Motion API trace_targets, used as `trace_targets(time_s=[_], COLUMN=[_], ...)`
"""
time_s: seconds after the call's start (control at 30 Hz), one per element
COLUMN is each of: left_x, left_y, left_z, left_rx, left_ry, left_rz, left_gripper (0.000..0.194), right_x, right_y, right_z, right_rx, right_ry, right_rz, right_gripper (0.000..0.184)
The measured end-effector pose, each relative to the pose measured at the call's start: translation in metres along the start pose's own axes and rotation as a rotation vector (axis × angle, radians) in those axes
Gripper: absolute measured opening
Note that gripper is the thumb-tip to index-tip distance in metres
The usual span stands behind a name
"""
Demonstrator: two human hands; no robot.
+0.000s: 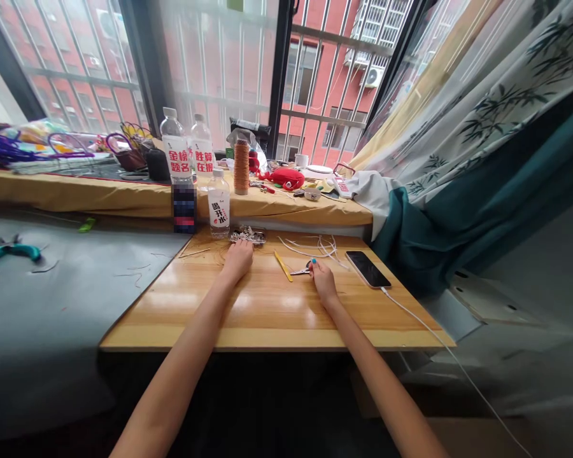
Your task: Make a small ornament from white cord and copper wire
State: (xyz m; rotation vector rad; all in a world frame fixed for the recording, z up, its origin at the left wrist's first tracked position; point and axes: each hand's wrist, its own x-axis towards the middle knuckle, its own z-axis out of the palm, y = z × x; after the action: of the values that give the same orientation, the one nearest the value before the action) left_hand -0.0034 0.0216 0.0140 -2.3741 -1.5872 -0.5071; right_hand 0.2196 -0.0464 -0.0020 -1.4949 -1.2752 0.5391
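Note:
My left hand [239, 257] reaches to the near edge of a small clear tray [262, 240] heaped with little pale pieces [248, 233]. Its fingertips are too small and partly hidden to show whether they grip anything. My right hand [323, 281] is closed in a pinch, with a small round blue piece [314, 261] at its fingertips. Just left of those fingers lie small scissors [300, 271], their handles partly behind the hand. A yellow stick-like tool [283, 266] rests on the wooden table [267, 318] between my hands.
White cord [334, 245] lies in loops at the back right, near a phone [368, 270] with a white cable. A water bottle [218, 207] stands behind my left hand. Teal-handled pliers [16, 251] lie on the grey mat [67, 305]. An orange thread spool [241, 168] stands on the sill.

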Motion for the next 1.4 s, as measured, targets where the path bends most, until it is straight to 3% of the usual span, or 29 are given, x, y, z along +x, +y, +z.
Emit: trace_targets(time_s=[0.33, 0.5, 0.6, 0.67, 0.73, 0.9, 1.0, 1.1, 1.23, 1.4], left_x=[-0.001, 0.001, 0.002, 0.002, 0.003, 0.003, 0.002, 0.001, -0.001, 0.001], left_y=[0.003, 0.002, 0.002, 0.003, 0.003, 0.009, 0.018, 0.032, 0.045, 0.045], left_z=[0.01, 0.012, 0.012, 0.011, 0.01, 0.003, -0.002, -0.003, 0.004, 0.009], left_rx=[0.009, -0.015, -0.019, -0.016, -0.024, -0.106, -0.229, -0.422, -0.648, -0.887], left_ry=[-0.001, 0.053, 0.037, 0.014, 0.013, 0.148, 0.28, 0.363, 0.324, 0.314], left_rz=[-0.065, -0.101, -0.06, -0.038, -0.015, -0.018, -0.073, -0.102, -0.068, -0.088], left_gripper=[0.026, 0.021, 0.019, 0.016, 0.016, 0.023, 0.026, 0.024, 0.022, 0.019], right_x=[0.002, 0.005, 0.013, 0.022, 0.031, 0.038, 0.032, 0.023, 0.016, 0.014], right_y=[0.001, -0.011, -0.021, -0.026, -0.029, -0.025, -0.022, -0.024, -0.031, -0.033], right_z=[0.001, 0.014, 0.034, 0.047, 0.054, 0.05, 0.046, 0.05, 0.062, 0.069], right_rx=[-0.166, -0.547, -0.768, -0.826, -0.838, -0.774, -0.715, -0.604, -0.279, 0.119], right_ry=[-0.035, -0.027, -0.169, -0.23, -0.186, 0.009, 0.039, -0.032, -0.208, -0.37], right_rz=[-0.045, -0.303, -0.511, -0.558, -0.515, -0.366, -0.351, -0.353, -0.359, -0.317], right_gripper=[0.033, 0.031, 0.026, 0.025, 0.026, 0.025, 0.026, 0.027, 0.026, 0.025])
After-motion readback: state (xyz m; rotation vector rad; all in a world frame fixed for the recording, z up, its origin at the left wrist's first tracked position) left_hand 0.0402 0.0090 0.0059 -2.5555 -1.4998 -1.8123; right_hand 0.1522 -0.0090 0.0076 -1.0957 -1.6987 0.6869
